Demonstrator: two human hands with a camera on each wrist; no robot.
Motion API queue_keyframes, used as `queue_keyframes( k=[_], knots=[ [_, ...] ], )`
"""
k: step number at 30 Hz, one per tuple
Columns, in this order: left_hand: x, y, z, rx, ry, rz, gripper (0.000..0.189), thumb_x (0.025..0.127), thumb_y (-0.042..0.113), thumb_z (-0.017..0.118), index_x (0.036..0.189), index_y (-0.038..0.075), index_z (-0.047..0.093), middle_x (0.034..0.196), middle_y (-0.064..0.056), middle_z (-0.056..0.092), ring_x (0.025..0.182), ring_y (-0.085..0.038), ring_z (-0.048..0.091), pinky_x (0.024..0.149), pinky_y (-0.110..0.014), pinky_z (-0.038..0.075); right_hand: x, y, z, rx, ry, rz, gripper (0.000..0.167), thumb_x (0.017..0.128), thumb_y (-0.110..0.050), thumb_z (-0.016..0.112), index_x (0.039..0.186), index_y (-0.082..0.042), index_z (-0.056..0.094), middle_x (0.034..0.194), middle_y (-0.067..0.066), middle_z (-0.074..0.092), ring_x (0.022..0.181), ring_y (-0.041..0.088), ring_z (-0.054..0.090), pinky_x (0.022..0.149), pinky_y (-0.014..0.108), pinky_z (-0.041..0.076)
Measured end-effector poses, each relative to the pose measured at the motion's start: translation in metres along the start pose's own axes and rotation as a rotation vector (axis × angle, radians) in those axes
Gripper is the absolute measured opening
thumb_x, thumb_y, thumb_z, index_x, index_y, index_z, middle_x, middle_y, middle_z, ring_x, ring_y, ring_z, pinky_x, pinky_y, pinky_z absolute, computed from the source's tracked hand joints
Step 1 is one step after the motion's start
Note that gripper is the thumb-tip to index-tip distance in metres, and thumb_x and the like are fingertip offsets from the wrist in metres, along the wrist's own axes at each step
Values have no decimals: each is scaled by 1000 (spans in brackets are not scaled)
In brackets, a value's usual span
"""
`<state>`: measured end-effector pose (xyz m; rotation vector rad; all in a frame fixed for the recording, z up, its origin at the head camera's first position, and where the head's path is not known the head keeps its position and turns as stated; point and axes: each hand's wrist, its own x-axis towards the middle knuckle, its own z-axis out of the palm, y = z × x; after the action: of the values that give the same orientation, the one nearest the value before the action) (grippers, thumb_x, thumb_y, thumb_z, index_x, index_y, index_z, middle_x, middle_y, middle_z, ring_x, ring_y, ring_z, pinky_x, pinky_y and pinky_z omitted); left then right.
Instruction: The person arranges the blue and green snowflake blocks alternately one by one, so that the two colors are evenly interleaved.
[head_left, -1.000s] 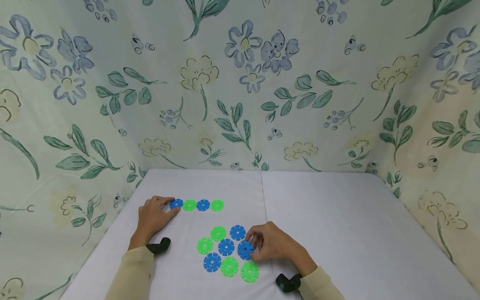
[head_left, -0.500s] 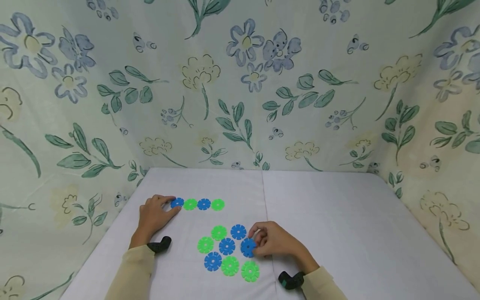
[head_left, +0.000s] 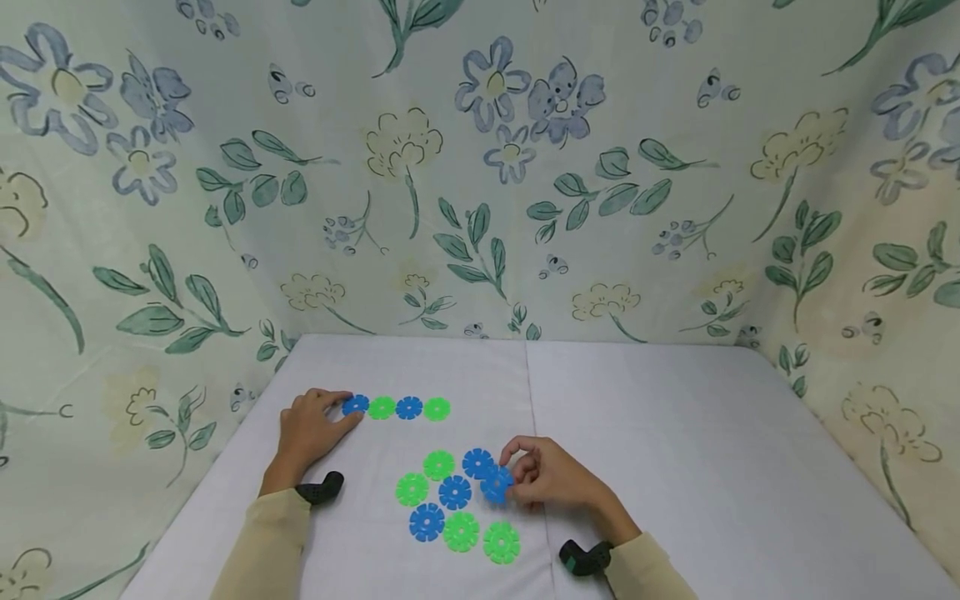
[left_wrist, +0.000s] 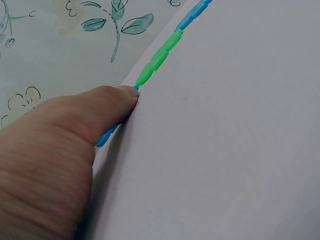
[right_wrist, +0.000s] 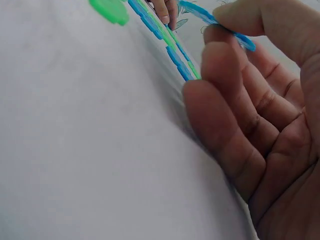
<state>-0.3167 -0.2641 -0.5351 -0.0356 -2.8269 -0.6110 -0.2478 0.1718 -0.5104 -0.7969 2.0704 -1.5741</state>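
Observation:
In the head view, a row of interlocking plastic discs alternates blue and green at the back left. My left hand (head_left: 309, 429) holds the blue disc (head_left: 356, 406) at the row's left end between thumb and fingers. Beside it lie a green disc (head_left: 382, 407), a blue one (head_left: 409, 407) and another green one (head_left: 437, 409). My right hand (head_left: 558, 475) pinches a notched blue disc (right_wrist: 197, 12) by its edge, tilted and raised off the cloth. In the head view this held disc (head_left: 497, 484) partly overlaps a blue disc (head_left: 477, 462) lying flat.
Loose discs lie in front of the row: green ones (head_left: 412, 489) and blue ones (head_left: 454, 492), with a green disc (head_left: 501, 542) nearest my right wrist. A white cloth (head_left: 675, 433) covers the table. Floral fabric (head_left: 480, 208) hangs behind and at both sides.
My right hand has lifted its blue disc off the cloth and shifted it slightly away from me. My left hand keeps its place at the row's left end.

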Motion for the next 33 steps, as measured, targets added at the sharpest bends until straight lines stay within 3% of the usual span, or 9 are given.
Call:
queue_keyframes(
  k=[10, 17, 25, 33],
  knots=[
    [0, 0, 1, 6, -2, -1, 57, 88, 59, 68, 131, 21, 66, 127, -17, 59, 116, -39, 53, 89, -58, 35, 3, -2, -7, 40, 73, -48, 35, 86, -3, 74, 117, -4, 58, 75, 4, 68, 59, 13, 66, 57, 40, 59],
    [-1, 0, 0, -3, 2, -2, 56, 88, 57, 69, 131, 22, 66, 127, -16, 59, 116, -39, 53, 89, -57, 34, 7, -5, -9, 36, 137, -68, 34, 89, -6, 73, 120, -2, 59, 80, 24, 68, 60, 17, 68, 59, 42, 59],
    [0, 0, 1, -9, 5, -5, 56, 88, 57, 69, 132, 23, 66, 127, -16, 59, 117, -38, 52, 90, -56, 34, 19, -17, -10, 60, 261, -7, 39, 92, -9, 69, 127, -10, 53, 91, 35, 61, 59, 21, 69, 59, 43, 59],
    [1, -2, 2, -12, 5, -2, 56, 87, 58, 69, 131, 23, 66, 127, -16, 59, 117, -39, 52, 91, -58, 34, 38, -34, -11, 86, 410, 5, 39, 93, -15, 71, 127, -14, 54, 90, 24, 64, 57, 21, 69, 62, 40, 60]
  ],
)
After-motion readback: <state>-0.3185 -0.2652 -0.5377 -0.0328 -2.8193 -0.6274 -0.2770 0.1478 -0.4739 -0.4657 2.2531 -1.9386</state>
